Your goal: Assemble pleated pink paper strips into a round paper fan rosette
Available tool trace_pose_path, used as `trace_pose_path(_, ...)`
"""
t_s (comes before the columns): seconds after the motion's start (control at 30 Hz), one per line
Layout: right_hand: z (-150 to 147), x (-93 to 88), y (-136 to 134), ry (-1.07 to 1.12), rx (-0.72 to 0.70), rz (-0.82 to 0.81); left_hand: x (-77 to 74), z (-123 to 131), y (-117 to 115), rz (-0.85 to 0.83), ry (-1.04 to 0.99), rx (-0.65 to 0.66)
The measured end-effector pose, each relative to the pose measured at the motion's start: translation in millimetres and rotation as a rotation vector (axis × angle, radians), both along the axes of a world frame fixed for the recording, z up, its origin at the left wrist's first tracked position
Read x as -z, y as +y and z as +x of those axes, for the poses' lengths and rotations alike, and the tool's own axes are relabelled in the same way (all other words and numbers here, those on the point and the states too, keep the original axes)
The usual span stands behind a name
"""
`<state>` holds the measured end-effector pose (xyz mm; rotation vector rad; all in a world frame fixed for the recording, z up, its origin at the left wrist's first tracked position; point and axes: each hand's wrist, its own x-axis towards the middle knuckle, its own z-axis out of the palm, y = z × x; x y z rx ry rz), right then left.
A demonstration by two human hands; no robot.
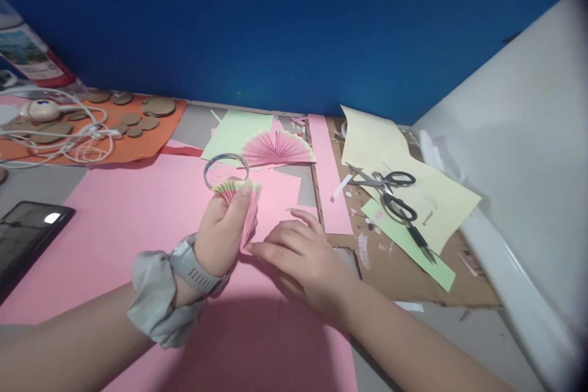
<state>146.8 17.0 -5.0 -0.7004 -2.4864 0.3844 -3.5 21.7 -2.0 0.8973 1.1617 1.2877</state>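
My left hand (220, 229) grips a small pleated paper fan (250, 220), pink with a yellow-green edge, its thumb pressed over the folds. The folds narrow to a point at the bottom. My right hand (305, 254) has its fingers loosely spread, the index fingertip at or touching that point. Just beyond my left hand is a ring that looks like a clear tape roll (215, 161). Farther back a larger pink paper fan (278, 148) lies spread in a half circle. Both hands are above a big pink paper sheet (147, 214).
Scissors (399, 179) and a black-gripped pen (418, 237) lie on cream paper (441, 196) over cardboard (395, 278) at right. At left are a phone (27, 239), white cable (98, 135), cardboard discs (158, 105) and a bottle (34, 52). A blue wall (285, 30) stands behind.
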Motion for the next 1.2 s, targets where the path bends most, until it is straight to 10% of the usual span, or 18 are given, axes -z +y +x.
trace_pose_path(0.9,18.9,-1.1,8.6,0.047,0.218,-0.096,-1.7,-7.7,10.7,-0.013,-0.256,-0.069)
trace_pose_path(1.2,22.5,-3.6,10.6,0.052,0.301,-0.42,-3.2,-8.3,13.6,-0.018,-0.254,-0.087)
